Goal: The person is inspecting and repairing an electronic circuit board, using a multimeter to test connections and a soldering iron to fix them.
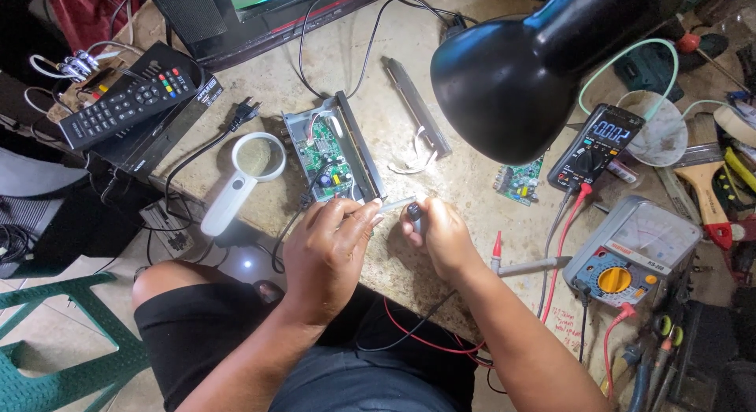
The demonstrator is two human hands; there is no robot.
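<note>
Metal strip (395, 205) pinched in left hand (327, 250) grip, right hand (441, 235) clutching dark tool (415, 215)

The lamp shade (520, 73) is glossy black plastic or enamel. The workbench (441, 168) looks rough, matt, pale. The opened box's (335, 148) case is dull grey metal; the magnifier (240, 180) is smooth white plastic.
</note>
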